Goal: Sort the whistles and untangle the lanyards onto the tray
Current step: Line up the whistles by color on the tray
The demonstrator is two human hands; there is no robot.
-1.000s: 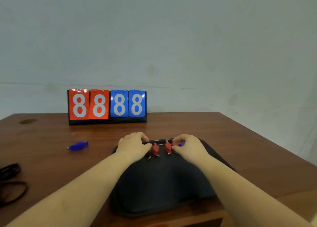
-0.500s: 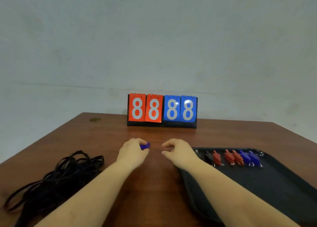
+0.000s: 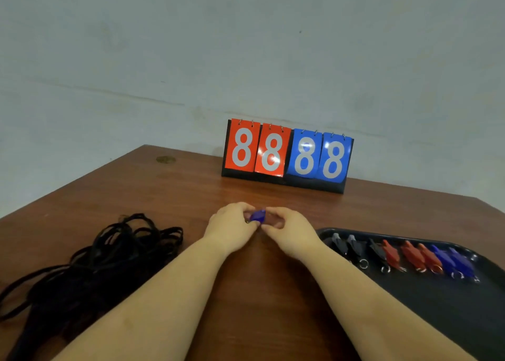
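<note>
Blue whistle [image 3: 258, 216] was pinched between left hand [image 3: 232, 224] and right hand [image 3: 287, 228], both grasping it above the bench [image 3: 191, 194]. Tangled lanyards [image 3: 90, 265] lay left; tray [image 3: 437, 306] with sorted whistles lay right.

Bare table [image 3: 191, 191] lies between lanyards [image 3: 90, 267] and tray [image 3: 464, 319]; scoreboard [image 3: 287, 155] blocks the far edge, seemingly against the wall.
</note>
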